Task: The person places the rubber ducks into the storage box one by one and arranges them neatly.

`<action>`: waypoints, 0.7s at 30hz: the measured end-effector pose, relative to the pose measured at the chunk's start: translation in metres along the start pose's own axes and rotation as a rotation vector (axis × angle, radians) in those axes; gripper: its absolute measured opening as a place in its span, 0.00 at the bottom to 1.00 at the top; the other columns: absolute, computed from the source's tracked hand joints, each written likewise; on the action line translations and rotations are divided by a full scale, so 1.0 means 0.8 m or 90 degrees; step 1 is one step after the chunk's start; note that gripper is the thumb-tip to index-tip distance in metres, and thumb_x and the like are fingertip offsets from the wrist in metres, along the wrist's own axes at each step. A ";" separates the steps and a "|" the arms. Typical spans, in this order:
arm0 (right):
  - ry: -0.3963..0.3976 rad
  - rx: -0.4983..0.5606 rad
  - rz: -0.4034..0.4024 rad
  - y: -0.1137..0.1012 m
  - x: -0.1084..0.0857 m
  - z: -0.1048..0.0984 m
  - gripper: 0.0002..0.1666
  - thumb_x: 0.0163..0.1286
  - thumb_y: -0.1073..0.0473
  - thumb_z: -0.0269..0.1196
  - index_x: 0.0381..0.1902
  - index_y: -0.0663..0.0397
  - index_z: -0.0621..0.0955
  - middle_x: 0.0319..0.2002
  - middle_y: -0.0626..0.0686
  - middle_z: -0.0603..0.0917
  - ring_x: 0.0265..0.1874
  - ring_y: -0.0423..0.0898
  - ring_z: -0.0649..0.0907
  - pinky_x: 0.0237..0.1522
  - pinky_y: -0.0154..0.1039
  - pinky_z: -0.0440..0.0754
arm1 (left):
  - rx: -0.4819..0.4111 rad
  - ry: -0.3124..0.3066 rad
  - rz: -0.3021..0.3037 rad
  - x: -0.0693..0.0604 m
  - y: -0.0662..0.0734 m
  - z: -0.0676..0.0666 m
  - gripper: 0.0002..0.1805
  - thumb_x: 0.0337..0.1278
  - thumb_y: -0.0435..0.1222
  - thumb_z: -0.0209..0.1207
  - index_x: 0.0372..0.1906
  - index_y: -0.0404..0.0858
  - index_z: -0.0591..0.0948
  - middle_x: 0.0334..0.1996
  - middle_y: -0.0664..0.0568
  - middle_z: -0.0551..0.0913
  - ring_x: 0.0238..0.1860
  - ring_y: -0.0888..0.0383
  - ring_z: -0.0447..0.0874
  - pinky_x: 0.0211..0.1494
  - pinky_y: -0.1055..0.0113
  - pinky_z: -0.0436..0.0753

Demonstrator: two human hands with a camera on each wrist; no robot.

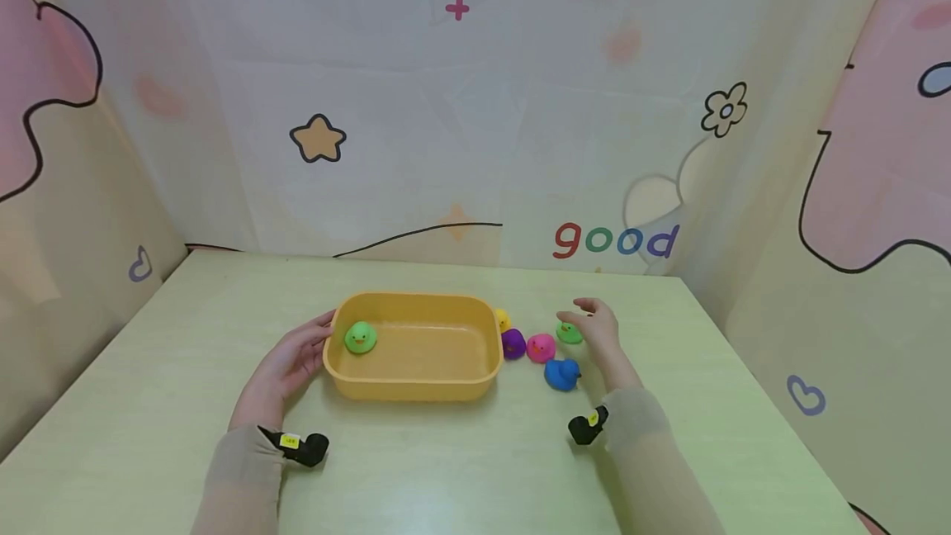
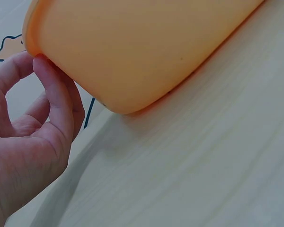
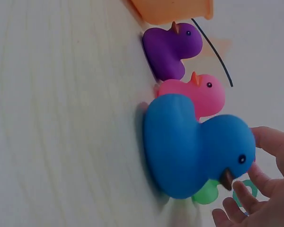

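Note:
An orange-yellow tub (image 1: pixel 416 390) sits on the table with a green duck (image 1: pixel 361 338) inside at its left. My left hand (image 1: pixel 293 362) is at the tub's left end; in the left wrist view, the curled fingers of this hand (image 2: pixel 35 127) hold the rim of the tub (image 2: pixel 128 52). My right hand (image 1: pixel 603 335) hovers with parted fingers over another green duck (image 1: pixel 570 333), right of the tub. In the right wrist view, a blue duck (image 3: pixel 175 146) partly hides the green duck (image 3: pixel 206 193), and the right hand (image 3: pixel 270 189) has nothing visible between its fingers.
Between the tub and my right hand stand a yellow duck (image 1: pixel 503 319), a purple duck (image 1: pixel 513 344) and a pink duck (image 1: pixel 541 348), with the blue duck (image 1: pixel 561 375) nearer the front. A printed cloth (image 1: pixel 416 172) hangs behind the pale table (image 1: pixel 416 469).

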State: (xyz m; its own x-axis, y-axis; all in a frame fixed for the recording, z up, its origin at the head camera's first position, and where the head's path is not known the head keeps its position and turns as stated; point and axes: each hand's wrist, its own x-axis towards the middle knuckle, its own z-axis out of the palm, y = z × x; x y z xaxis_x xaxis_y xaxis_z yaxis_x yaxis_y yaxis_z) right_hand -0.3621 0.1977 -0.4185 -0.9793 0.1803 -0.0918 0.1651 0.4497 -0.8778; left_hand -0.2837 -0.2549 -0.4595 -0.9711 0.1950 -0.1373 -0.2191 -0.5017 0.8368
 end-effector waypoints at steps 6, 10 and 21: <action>-0.033 -0.041 0.014 0.013 0.003 -0.006 0.35 0.66 0.57 0.64 0.66 0.67 0.68 0.69 0.67 0.64 0.68 0.63 0.64 0.72 0.56 0.62 | -0.018 -0.006 0.002 0.002 -0.001 -0.001 0.14 0.72 0.27 0.46 0.50 0.46 0.77 0.45 0.56 0.85 0.43 0.65 0.84 0.44 0.76 0.83; -0.051 -0.046 0.017 0.019 0.005 -0.004 0.36 0.65 0.57 0.66 0.66 0.65 0.68 0.70 0.66 0.64 0.68 0.62 0.63 0.72 0.56 0.61 | -0.005 -0.004 0.001 0.002 -0.001 -0.002 0.15 0.72 0.28 0.45 0.56 0.44 0.73 0.44 0.56 0.85 0.42 0.66 0.84 0.43 0.77 0.83; -0.047 -0.086 0.000 0.023 0.005 -0.003 0.34 0.62 0.63 0.67 0.64 0.68 0.69 0.65 0.69 0.69 0.63 0.63 0.67 0.69 0.55 0.65 | 0.020 0.010 -0.004 0.000 0.002 0.002 0.30 0.72 0.30 0.46 0.75 0.35 0.54 0.44 0.58 0.84 0.42 0.67 0.83 0.45 0.77 0.82</action>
State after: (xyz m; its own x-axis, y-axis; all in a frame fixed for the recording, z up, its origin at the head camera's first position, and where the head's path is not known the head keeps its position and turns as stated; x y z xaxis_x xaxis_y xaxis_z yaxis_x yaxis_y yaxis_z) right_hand -0.3629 0.2088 -0.4343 -0.9844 0.1179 -0.1306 0.1746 0.5642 -0.8070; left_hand -0.2837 -0.2543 -0.4573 -0.9713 0.1841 -0.1507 -0.2220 -0.4738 0.8522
